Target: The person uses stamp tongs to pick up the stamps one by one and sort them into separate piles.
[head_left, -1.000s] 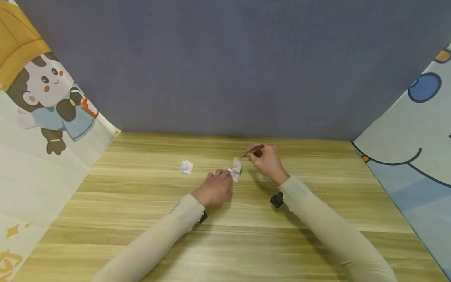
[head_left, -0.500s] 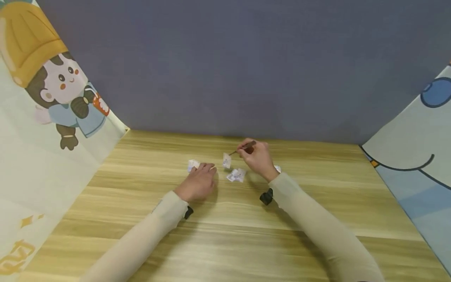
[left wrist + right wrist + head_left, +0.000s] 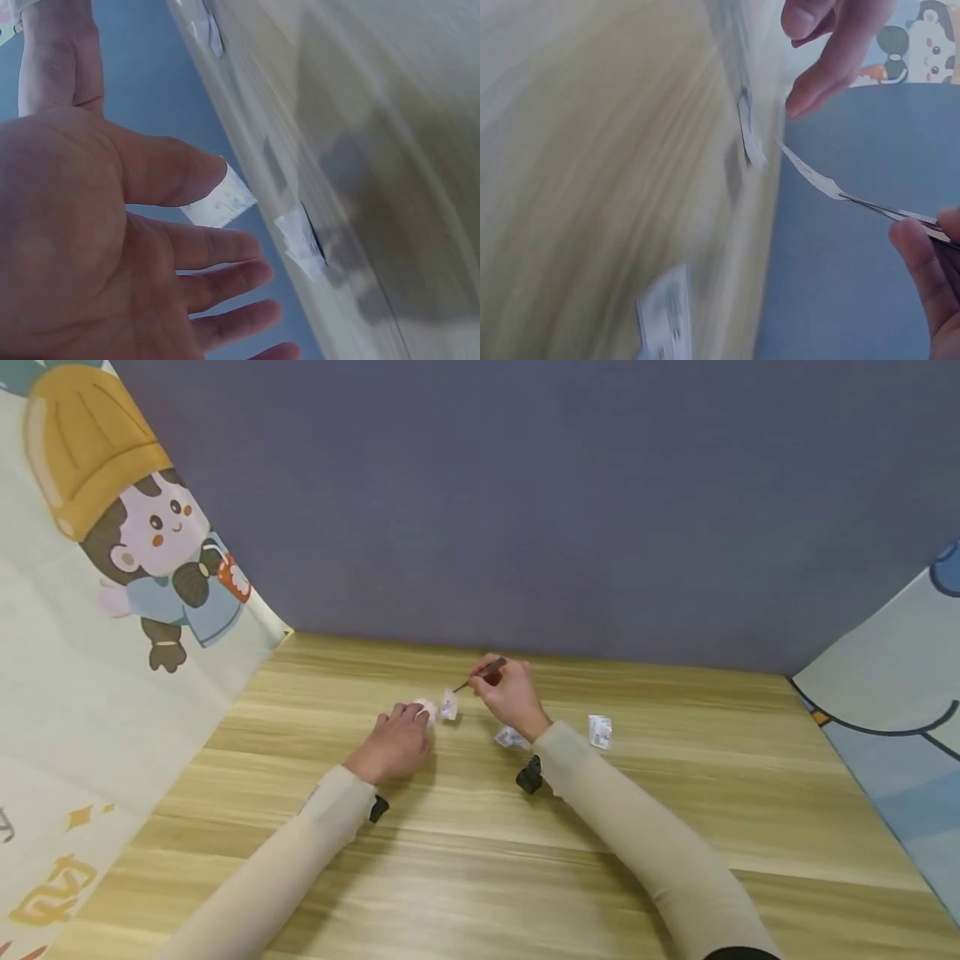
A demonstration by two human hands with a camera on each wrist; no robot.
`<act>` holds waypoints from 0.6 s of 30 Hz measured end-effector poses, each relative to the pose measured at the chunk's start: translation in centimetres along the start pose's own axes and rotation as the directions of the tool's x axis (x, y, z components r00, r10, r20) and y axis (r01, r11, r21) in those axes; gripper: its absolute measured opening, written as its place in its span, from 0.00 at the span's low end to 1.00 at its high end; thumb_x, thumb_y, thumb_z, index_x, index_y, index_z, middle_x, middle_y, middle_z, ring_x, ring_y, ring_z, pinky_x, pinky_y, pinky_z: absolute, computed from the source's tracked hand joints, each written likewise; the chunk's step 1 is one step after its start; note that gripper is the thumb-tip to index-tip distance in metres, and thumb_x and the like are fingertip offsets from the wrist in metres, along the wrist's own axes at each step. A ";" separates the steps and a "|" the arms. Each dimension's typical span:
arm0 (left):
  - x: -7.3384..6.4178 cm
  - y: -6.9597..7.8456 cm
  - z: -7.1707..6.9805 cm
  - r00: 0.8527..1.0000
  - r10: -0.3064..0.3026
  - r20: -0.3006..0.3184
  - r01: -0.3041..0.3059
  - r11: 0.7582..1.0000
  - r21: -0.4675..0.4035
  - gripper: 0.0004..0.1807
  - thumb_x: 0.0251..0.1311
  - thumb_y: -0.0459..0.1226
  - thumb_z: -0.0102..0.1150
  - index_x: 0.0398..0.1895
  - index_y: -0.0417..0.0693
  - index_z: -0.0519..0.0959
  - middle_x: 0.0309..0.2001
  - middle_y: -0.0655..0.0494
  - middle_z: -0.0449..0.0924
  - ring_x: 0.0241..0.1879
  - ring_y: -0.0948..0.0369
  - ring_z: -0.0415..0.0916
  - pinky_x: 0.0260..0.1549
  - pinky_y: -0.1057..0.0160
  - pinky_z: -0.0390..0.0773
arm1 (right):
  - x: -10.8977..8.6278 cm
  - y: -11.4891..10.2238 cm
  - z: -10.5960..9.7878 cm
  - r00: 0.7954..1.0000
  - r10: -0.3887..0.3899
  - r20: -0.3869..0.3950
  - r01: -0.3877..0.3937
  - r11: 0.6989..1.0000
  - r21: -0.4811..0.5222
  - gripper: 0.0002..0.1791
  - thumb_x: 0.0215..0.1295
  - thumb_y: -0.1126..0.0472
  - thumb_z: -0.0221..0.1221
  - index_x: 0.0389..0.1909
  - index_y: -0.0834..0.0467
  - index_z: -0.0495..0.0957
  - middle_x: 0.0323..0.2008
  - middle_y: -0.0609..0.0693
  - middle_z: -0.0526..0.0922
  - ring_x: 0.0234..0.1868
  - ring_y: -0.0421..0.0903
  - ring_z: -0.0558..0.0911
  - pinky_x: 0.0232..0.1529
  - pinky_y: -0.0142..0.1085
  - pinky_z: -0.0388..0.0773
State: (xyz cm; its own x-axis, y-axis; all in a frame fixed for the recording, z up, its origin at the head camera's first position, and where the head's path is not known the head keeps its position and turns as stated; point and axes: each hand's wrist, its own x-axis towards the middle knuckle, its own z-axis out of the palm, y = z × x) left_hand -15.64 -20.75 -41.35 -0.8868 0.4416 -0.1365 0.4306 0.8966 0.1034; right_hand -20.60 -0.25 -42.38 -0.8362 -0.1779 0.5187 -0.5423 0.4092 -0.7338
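My right hand holds a pair of tweezers between thumb and fingers. Their tips pinch a small white printed piece of paper, raised off the table; it shows edge-on in the right wrist view. My left hand hovers palm down just left of it, fingers loosely bent and thumb extended in the left wrist view. By its fingertips another white paper piece lies on the table, partly hidden by the fingers in the head view. The left hand appears to grip nothing.
More white paper pieces lie on the wooden table below my right wrist, partly covered by it. Another small paper stack lies farther right. A dark grey panel rises behind the table, with printed cartoon panels at both sides.
The tweezers have lifted one paper piece from the middle group and carried it left. My left hand has left that group and moved to the left paper piece. The view has turned slightly.
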 end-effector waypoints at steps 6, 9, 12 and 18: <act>-0.3 -0.6 0.2 0.999 -0.020 0.025 0.021 0.999 -0.044 0.29 0.69 0.40 0.44 0.68 0.32 0.59 0.68 0.40 0.57 0.66 0.44 0.53 0.61 0.40 0.56 | 0.3 -0.1 2.4 0.997 0.071 0.037 -0.073 0.996 0.046 0.03 0.60 0.66 0.62 0.33 0.63 0.81 0.25 0.52 0.83 0.22 0.42 0.80 0.20 0.34 0.77; -0.5 -0.7 0.1 0.999 -0.010 0.051 0.013 0.998 -0.066 0.29 0.70 0.41 0.43 0.69 0.34 0.57 0.69 0.41 0.54 0.67 0.45 0.52 0.62 0.40 0.53 | 0.3 -0.2 3.3 0.995 0.085 0.051 -0.088 0.994 0.058 0.02 0.59 0.68 0.62 0.33 0.63 0.81 0.24 0.51 0.82 0.22 0.43 0.81 0.21 0.33 0.78; -0.6 -0.8 0.2 0.998 0.007 0.067 -0.003 0.998 -0.069 0.29 0.70 0.41 0.43 0.69 0.36 0.58 0.70 0.42 0.54 0.67 0.45 0.52 0.61 0.39 0.54 | 0.3 -0.2 4.1 0.995 0.082 0.056 -0.084 0.996 0.029 0.02 0.58 0.70 0.62 0.31 0.61 0.81 0.23 0.47 0.82 0.22 0.41 0.80 0.22 0.32 0.77; -0.7 -0.9 0.5 0.995 0.022 0.100 -0.020 0.999 -0.026 0.26 0.71 0.42 0.42 0.68 0.37 0.62 0.67 0.44 0.58 0.64 0.46 0.56 0.58 0.39 0.59 | 0.3 -0.1 5.2 0.993 0.078 0.088 -0.075 0.996 -0.047 0.03 0.59 0.67 0.61 0.30 0.58 0.82 0.23 0.43 0.81 0.21 0.38 0.77 0.22 0.31 0.74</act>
State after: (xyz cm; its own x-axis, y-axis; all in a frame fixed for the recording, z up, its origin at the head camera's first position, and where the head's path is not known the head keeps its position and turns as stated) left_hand -15.31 -21.88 -41.82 -0.8558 0.4624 -0.2317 0.4435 0.8866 0.1315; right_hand -21.16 -4.97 -44.40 -0.8801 -0.2232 0.4190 -0.4740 0.4629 -0.7491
